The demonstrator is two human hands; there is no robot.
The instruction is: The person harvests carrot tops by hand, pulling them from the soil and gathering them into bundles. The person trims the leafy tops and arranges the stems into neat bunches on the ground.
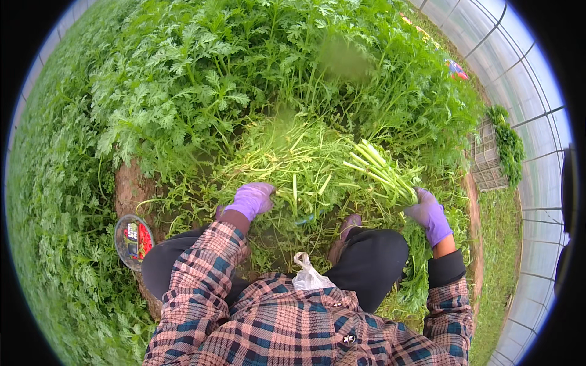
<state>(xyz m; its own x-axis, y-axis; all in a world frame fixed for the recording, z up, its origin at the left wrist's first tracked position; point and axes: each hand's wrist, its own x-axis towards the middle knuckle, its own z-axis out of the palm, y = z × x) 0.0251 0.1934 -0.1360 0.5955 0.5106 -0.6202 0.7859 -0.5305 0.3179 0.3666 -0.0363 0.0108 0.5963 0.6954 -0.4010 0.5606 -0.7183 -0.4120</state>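
My right hand (426, 211), in a purple glove, grips a bundle of leafy green stalks (377, 167), their pale cut ends pointing up and to the left. My left hand (253, 200), gloved in purple too, is over the left part of a pile of loose stems and trimmed leaves (297, 160). Its fingertips are turned down into the greens, so whether they hold a stem cannot be told. A white plastic bag (310, 274) hangs at my waist between my knees.
Tall feathery-leaved plants (206, 68) stand ahead and to the left. A clear round tub (132, 242) with a keypad device and red items sits by my left knee. A plastic crate (487, 155) topped with greens stands right, near the greenhouse's plastic wall (540, 183).
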